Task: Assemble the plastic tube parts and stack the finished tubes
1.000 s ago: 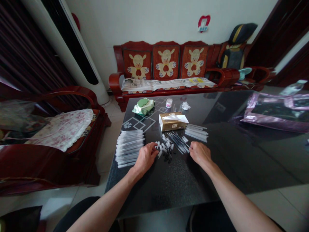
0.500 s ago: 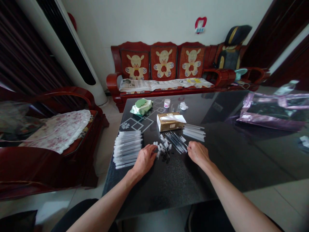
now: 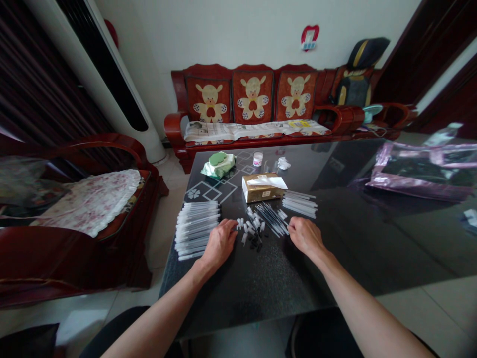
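Note:
My left hand rests on the dark table with its fingers curled together, between a row of frosted white pen barrels and a small heap of white pen caps. Whatever its fingertips hold is too small to make out. At the right end of a fan of thin, dark pen refills, my right hand pinches the end of one refill. Small black plugs are scattered in front of the caps. Several more white barrels lie beyond my right hand.
Behind the parts stands a gold tissue box. Farther back are a green wipes pack, a small white cup and a crumpled tissue. A purple-edged clear bag lies at the right on the table.
My left hand has drawn slightly left, away from the caps. My right hand has barely moved, staying at the refills' end.

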Available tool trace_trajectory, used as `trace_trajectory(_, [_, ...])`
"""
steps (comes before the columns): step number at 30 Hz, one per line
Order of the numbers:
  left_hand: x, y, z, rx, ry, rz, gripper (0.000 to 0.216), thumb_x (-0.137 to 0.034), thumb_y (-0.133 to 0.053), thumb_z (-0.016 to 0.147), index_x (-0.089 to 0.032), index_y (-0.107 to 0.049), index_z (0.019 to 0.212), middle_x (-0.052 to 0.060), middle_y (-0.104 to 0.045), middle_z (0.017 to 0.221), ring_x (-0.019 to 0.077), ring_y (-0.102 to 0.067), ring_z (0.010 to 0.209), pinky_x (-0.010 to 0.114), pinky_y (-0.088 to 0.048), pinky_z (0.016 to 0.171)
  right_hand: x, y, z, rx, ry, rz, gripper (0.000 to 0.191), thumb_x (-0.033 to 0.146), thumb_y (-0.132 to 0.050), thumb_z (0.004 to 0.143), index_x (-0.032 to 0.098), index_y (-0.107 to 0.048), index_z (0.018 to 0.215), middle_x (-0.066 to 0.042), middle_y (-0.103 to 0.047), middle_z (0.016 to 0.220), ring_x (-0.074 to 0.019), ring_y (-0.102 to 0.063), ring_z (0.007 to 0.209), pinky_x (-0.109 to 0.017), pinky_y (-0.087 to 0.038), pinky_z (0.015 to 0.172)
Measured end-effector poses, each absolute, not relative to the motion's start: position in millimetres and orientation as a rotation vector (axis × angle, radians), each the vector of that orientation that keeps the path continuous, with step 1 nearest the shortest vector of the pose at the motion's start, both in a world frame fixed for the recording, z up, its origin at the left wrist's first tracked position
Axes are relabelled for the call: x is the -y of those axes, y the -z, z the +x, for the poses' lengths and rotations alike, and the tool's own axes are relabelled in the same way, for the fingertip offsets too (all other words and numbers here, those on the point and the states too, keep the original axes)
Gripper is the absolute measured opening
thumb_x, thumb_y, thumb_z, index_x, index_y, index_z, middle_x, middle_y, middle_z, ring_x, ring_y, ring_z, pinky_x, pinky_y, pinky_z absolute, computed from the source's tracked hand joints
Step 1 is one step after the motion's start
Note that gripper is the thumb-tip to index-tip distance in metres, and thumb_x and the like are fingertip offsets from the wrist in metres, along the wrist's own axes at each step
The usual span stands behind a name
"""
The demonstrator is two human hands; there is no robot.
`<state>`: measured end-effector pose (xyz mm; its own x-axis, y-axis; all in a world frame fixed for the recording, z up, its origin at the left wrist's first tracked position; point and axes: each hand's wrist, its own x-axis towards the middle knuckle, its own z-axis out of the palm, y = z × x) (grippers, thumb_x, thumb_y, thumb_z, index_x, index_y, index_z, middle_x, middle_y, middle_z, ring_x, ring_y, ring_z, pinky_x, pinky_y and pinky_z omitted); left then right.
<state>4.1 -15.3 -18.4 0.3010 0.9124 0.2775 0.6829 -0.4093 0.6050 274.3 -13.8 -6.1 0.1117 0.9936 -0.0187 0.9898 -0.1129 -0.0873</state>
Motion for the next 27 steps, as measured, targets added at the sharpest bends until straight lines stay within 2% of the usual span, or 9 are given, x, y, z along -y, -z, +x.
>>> trace_trajectory(6, [13,23,3,-1.468,-0.807,2.232,0.024,-0.009,-0.051,0.083,-0.017,-0.060,0.104,0.006,-0.061,0.093,0.0154,-0.059,0.076,0.026,-0.046,0.072,15,8,273,2.079,-0.123,-2.275,0.021,0.026,-0.046,0.085,0.020,-0.065,0.077,-0.007,-0.070,0.081,-0.0221,-0.066,0.077,-0.027,-0.033,0.057])
trace_trajectory(12, [18,24,9,-1.374,-0.676,2.392,0.032,-0.009,-0.047,0.085,-0.018,-0.057,0.114,0.009,-0.060,0.109,0.0201,-0.057,0.098,0.032,-0.044,0.088,15,8,273,2.075,-0.135,-2.270,0.021,0.026,-0.046,0.085,0.021,-0.065,0.078,-0.007,-0.070,0.081,-0.0209,-0.065,0.076,-0.026,-0.033,0.057])
trace_trajectory(21, [23,18,15,-1.275,-0.508,2.498,0.019,-0.013,-0.048,0.087,-0.018,-0.063,0.096,0.008,-0.062,0.095,0.0202,-0.055,0.091,0.032,-0.042,0.085,16,10,273,2.108,-0.095,-2.209,0.021,0.026,-0.045,0.085,0.021,-0.064,0.076,-0.007,-0.069,0.079,-0.0207,-0.065,0.074,-0.026,-0.031,0.056])
trace_trajectory(27, [22,21,12,-1.346,-0.504,2.493,0.018,-0.017,-0.054,0.085,-0.018,-0.062,0.100,0.007,-0.060,0.094,0.0209,-0.054,0.091,0.032,-0.042,0.083,18,6,271,2.107,-0.107,-2.215,0.020,0.025,-0.047,0.085,0.020,-0.065,0.077,-0.007,-0.069,0.079,-0.0200,-0.065,0.073,-0.025,-0.031,0.056])
